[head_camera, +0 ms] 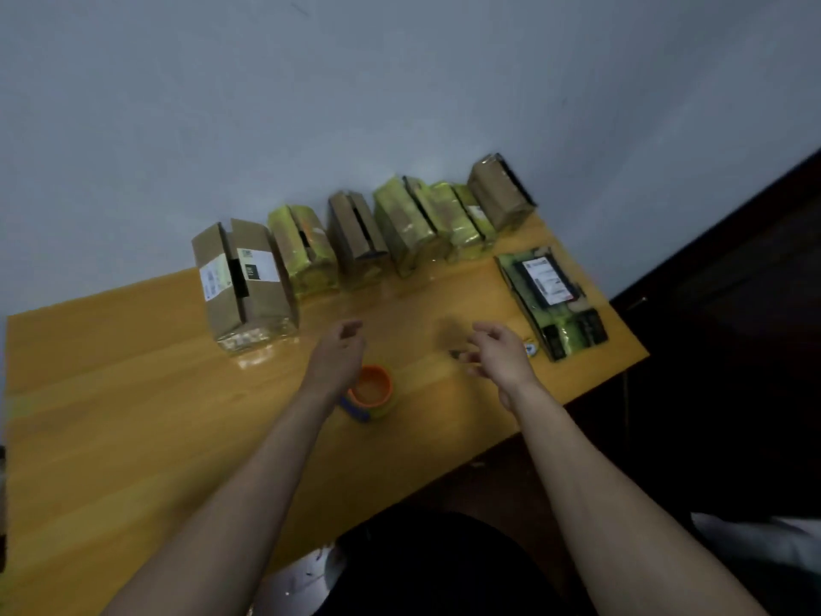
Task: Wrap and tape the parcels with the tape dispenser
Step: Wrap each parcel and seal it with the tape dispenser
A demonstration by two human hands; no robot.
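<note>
Two bare hands hover over a yellow wooden bench (133, 393), holding nothing: the left hand (342, 349) and right hand (497, 353) both have loosely curled, released fingers. One orange-cored tape dispenser (371, 393) sits on the bench just beneath the left wrist. Roughly seven wrapped parcels (355, 237) line the wall; one dark flat parcel (551, 300) lies at right.

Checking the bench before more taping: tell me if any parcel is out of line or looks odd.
One does. The dark parcel with a white label lies flat near the table's right edge, apart from the row of parcels standing along the wall. Both hands hold nothing; the tape roll sits between them.
</note>
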